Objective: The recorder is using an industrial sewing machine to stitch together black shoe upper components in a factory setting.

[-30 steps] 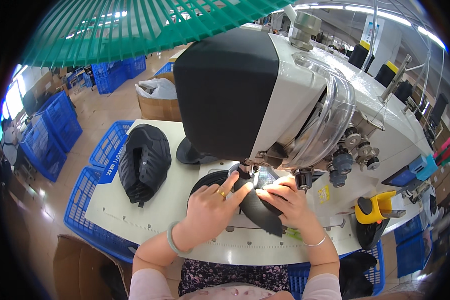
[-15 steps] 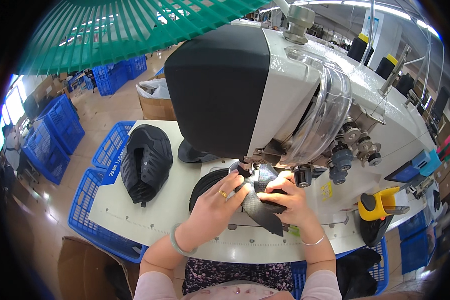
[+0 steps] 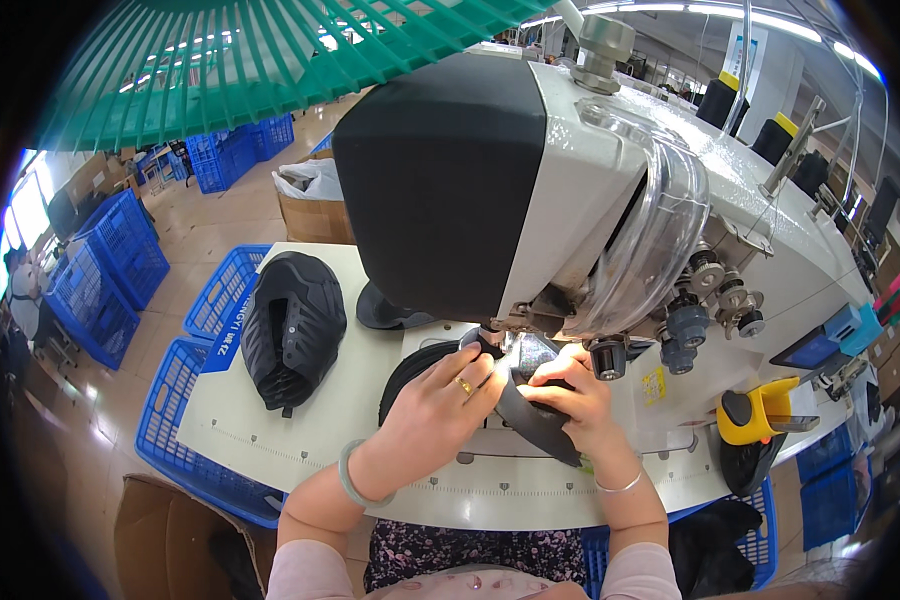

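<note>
Under the lit needle area of the sewing machine, both hands grip a black shoe upper. Its strap-like edge curves down toward the table's front. My left hand, with a ring and a bangle, presses its fingertips on the piece just left of the needle. On the other side my right hand pinches the piece between thumb and bent fingers. Part of the upper is hidden beneath the hands. Ribbed black material lies against my left hand. A finished-looking black shoe upper rests farther left on the table.
The machine's black cover looms above the hands. Tension knobs jut out at right. A yellow holder stands on the table's right end. Blue crates flank the table, and a green fan guard hangs upper left.
The strap-like edge of the upper has swung to the right, closer to my right wrist. My left fingers have shifted slightly with the piece. My right hand keeps its pinch.
</note>
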The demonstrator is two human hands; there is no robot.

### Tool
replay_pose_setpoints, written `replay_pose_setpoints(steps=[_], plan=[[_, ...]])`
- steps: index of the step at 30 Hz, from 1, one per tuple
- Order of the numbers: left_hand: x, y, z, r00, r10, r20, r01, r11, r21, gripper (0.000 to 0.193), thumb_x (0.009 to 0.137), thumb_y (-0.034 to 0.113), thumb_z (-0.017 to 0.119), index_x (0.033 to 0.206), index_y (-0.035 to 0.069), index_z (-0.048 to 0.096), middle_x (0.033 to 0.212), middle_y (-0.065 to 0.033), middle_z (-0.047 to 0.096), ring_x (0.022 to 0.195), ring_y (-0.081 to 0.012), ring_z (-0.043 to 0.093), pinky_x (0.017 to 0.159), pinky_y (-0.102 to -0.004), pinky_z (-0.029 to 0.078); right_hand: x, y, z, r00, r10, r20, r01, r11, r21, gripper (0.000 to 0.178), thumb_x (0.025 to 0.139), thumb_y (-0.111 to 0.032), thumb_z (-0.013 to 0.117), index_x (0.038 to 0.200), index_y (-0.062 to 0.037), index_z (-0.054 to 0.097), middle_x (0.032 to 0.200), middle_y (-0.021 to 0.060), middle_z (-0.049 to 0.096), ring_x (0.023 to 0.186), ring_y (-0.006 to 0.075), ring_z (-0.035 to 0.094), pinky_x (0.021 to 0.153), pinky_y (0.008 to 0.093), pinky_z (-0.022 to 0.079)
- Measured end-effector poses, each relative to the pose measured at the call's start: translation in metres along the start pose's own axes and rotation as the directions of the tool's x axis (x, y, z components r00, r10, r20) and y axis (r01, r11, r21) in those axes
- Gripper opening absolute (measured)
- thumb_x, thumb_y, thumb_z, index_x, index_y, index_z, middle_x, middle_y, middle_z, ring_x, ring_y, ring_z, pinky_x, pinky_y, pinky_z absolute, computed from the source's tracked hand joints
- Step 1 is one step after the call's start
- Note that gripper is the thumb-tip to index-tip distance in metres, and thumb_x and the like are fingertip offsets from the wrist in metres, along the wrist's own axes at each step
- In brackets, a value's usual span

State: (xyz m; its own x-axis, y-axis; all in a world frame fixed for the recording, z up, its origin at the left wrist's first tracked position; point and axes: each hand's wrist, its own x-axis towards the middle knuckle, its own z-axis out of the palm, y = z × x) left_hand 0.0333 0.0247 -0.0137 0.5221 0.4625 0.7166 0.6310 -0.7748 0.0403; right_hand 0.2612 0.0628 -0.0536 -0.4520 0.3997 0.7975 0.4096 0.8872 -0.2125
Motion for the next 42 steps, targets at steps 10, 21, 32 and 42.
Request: replay_pose_setpoints(steps=[10,21,32,42], plan=[[0.008,-0.002,0.003,1.0,-0.001,-0.003,0.001,1.0,0.029,0.039,0.07,0.0,0.06,0.108,0.001,0.062,0.107,-0.0109,0.056,0.103,-0.0285,0.06,0.082,-0.0365,0.054,0.006,0.007,0.001,0.999,0.033,-0.039,-0.03,0.996,0.085,0.03,0.063,-0.008,0.074,0.093,-0.0128,0.075,0.105,0.0075,0.07,0.098,0.03,0.064,0.088,0.0391,0.046],[0.011,-0.017,0.013,0.931,-0.356,-0.076,0.313,0.89,-0.332,0.024,0.068,-0.002,0.069,0.091,0.003,0.07,0.084,-0.0058,0.066,0.066,-0.0255,0.061,0.065,-0.033,0.052,0.019,-0.005,-0.007,0.988,-0.15,0.034,0.154,0.952,-0.263,0.036,0.063,-0.011,0.073,0.098,-0.0191,0.074,0.097,-0.0017,0.067,0.086,0.0221,0.059,0.077,0.034,0.05],[0.001,0.0,0.013,0.985,-0.087,-0.146,0.089,0.996,0.011,0.036,0.064,0.0,0.067,0.1,0.007,0.07,0.101,-0.0032,0.065,0.079,-0.0225,0.061,0.066,-0.0317,0.052,0.004,-0.004,-0.006,0.995,0.002,0.103,0.02,0.977,-0.212,0.03,0.071,-0.016,0.069,0.101,-0.0171,0.071,0.112,-0.0037,0.065,0.103,0.0216,0.057,0.084,0.0451,0.034],[0.005,-0.002,0.011,0.993,-0.053,-0.106,0.057,0.998,0.035,0.041,0.064,-0.001,0.064,0.105,0.006,0.066,0.103,-0.0044,0.06,0.083,-0.0231,0.059,0.067,-0.0323,0.052,0.0,0.009,0.005,0.994,-0.104,-0.017,0.101,0.984,-0.149,0.038,0.069,-0.014,0.071,0.107,-0.0163,0.069,0.113,-0.0003,0.066,0.106,0.0255,0.056,0.081,0.0437,0.037]])
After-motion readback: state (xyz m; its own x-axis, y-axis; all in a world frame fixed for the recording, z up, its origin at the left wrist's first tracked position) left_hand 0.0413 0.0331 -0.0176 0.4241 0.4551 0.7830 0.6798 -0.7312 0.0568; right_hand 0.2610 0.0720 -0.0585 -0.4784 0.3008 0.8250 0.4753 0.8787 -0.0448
